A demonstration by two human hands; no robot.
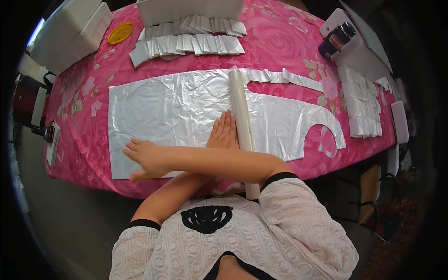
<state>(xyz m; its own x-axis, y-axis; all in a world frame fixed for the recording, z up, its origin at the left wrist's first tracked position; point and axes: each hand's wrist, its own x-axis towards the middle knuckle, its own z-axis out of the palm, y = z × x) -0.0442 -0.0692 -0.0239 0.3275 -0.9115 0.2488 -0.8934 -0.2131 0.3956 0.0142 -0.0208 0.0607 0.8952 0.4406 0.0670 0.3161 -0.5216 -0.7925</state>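
Observation:
My forearms are crossed, the right one over the left. A thin, silvery-white plastic apron point(177, 102) lies spread on the table, its curved neck loop at the right and a tie strip at the far side. Across it, from far to near, runs a long pale tube point(240, 102), its near end jutting past the table edge. My left hand point(224, 133) presses flat on the apron, fingers stretched out beside the tube. Over the apron's left part is my right hand point(147, 158), open with fingers apart; nothing is in it.
A pink flowered cloth point(275, 42) covers the table. Rows of folded silvery packets point(200, 44) lie at the back, with a stack of more packets point(361, 105) at the right. A yellow disc point(120, 33), white boxes point(72, 37) and a dark bottle point(337, 40) stand around.

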